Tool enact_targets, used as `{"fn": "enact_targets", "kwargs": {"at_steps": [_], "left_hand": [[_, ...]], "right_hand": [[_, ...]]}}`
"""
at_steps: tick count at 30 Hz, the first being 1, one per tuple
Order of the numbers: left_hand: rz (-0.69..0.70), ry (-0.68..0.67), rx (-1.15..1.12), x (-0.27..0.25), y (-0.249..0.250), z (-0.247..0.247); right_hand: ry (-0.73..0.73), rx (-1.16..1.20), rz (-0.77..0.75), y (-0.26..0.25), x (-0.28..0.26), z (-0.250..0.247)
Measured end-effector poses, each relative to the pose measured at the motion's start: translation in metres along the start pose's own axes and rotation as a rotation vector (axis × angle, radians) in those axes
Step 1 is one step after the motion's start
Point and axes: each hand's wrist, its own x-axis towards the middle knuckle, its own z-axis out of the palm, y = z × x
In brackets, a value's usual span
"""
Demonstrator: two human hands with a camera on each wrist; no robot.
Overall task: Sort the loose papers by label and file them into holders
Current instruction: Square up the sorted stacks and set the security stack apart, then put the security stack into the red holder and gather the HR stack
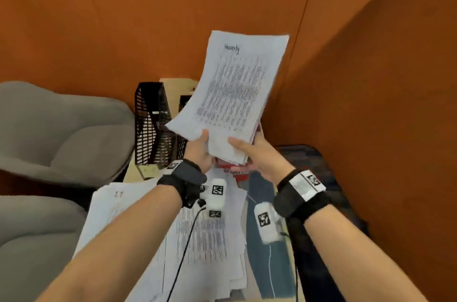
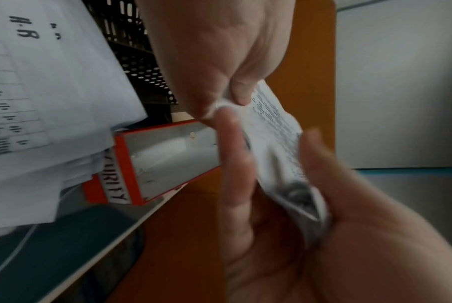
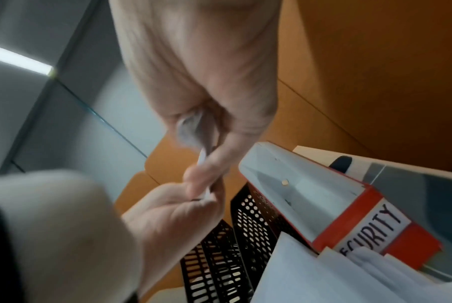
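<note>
Both hands pinch a sheaf (image 1: pixel 235 94) by its lower edge, above the red holder (image 3: pixel 349 209).
Left hand (image 1: pixel 199 151) and right hand (image 1: pixel 262 156) grip with thumbs on top. Wrist views alone show the holder's open, empty mouth; head view alone shows the pile (image 1: pixel 153 240) on the surface, black holders (image 1: pixel 152 123) left.

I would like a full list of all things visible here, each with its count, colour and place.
held papers: one sheaf, white, raised above the holders
loose papers: one pile, white, on the table
red holder: one, red with grey inside, lying beside the mesh holders
mesh holders: at least two, black, behind the pile
chairs: two, grey, left
walls: orange, behind and right
left hand: grips sheaf bottom
right hand: grips sheaf bottom
</note>
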Motion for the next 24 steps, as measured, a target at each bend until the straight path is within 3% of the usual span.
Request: {"fn": "enact_targets", "kwargs": {"at_steps": [3, 5, 7, 9, 12, 14, 16, 19, 24], "left_hand": [[-0.067, -0.068, -0.125, 0.023, -0.027, 0.003], [-0.046, -0.040, -0.052, 0.042, -0.036, -0.003], [0.036, -0.046, 0.187, 0.059, -0.039, -0.014], [0.117, -0.141, 0.573, 0.073, -0.040, -0.028], [0.194, -0.474, 1.396, 0.087, -0.047, -0.047], [0.219, -0.631, 1.681, 0.093, -0.053, -0.050], [0.213, -0.681, 1.823, 0.100, -0.063, -0.050], [0.256, -0.644, 2.015, 0.099, -0.079, -0.046], [0.343, -0.609, 2.015, 0.102, -0.092, -0.050]], "right_hand": [[0.308, -0.064, -0.048, 0.027, 0.036, 0.015], [0.496, -0.229, -0.092, 0.032, 0.057, 0.004], [0.588, -0.321, -0.157, 0.039, 0.076, -0.013], [0.651, -0.421, -0.159, 0.049, 0.090, -0.024], [0.701, -0.580, -0.050, 0.079, 0.111, -0.034], [0.688, -0.673, 0.018, 0.097, 0.122, -0.036], [0.655, -0.675, 0.022, 0.107, 0.129, -0.035], [0.690, -0.661, -0.034, 0.114, 0.138, -0.027], [0.757, -0.627, -0.114, 0.132, 0.159, -0.017]]}}
